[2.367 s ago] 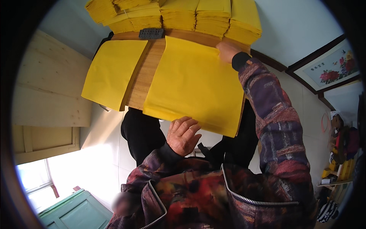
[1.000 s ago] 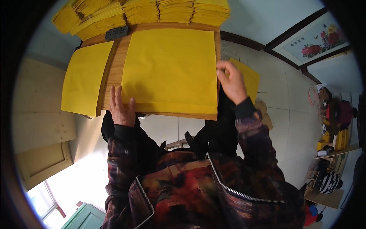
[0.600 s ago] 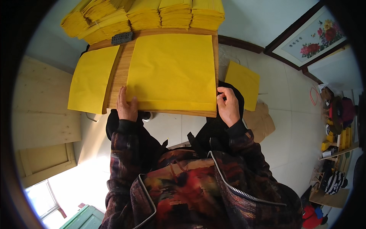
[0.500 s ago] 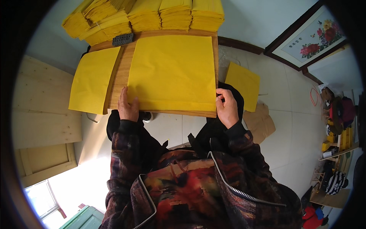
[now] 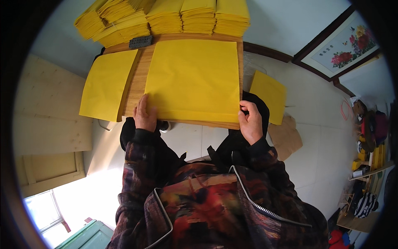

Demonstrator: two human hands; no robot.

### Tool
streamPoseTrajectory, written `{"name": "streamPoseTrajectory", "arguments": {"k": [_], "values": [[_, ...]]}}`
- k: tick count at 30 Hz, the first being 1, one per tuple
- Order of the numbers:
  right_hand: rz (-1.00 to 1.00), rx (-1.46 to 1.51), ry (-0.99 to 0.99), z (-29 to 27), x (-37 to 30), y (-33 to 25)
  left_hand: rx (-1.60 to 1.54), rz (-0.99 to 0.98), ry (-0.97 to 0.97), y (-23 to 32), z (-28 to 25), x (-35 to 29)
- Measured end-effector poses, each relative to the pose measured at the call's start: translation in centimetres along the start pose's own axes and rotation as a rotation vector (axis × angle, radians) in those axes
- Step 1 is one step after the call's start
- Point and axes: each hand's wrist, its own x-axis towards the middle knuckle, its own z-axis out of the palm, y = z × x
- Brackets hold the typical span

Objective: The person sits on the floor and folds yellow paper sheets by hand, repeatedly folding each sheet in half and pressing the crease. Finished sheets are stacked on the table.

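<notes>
A large yellow paper sheet [image 5: 192,79], possibly several layers thick, lies flat on a wooden table [image 5: 139,79]. A crease runs along its near edge. My left hand [image 5: 145,117] rests at the sheet's near left corner, fingers stretched out and thumb apart. At the near right corner, my right hand [image 5: 251,120] has its bent fingertips and thumb against the right edge, a gap between them. Left of the sheet is a thick yellow paper stack [image 5: 107,85]. Near the table's far left lies a dark grey block [image 5: 141,41], possibly a brush.
Tall bundles of yellow paper [image 5: 199,16] line the table's far side. On the floor to the right are another yellow stack [image 5: 269,93] and brown paper [image 5: 286,137]. A framed flower picture [image 5: 340,50] leans by the wall. Shelves [image 5: 371,168] stand far right.
The whole view has shifted slightly, placing the table a little further right in the picture. My right fingers have loosened slightly at the sheet's edge; the sheet stays in place.
</notes>
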Motion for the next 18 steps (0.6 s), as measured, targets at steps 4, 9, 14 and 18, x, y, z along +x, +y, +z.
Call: {"name": "streamPoseTrajectory", "arguments": {"k": [4, 9, 14, 18], "values": [[0.019, -0.003, -0.013, 0.0, 0.1, -0.2, -0.013, 0.038, -0.008, 0.6, -0.4, 0.1], [-0.089, -0.167, 0.002, -0.6, 0.8, -1.7, 0.107, 0.086, -0.047, 1.0, -0.6, -0.3], [-0.354, -0.266, -0.139, 0.7, 0.9, -3.9, 0.121, 0.081, -0.052, 1.2, -0.7, -0.5], [-0.422, -0.355, -0.231, 2.1, 1.5, -4.1, 0.106, 0.092, -0.062, 1.0, -0.7, -0.5]]}}
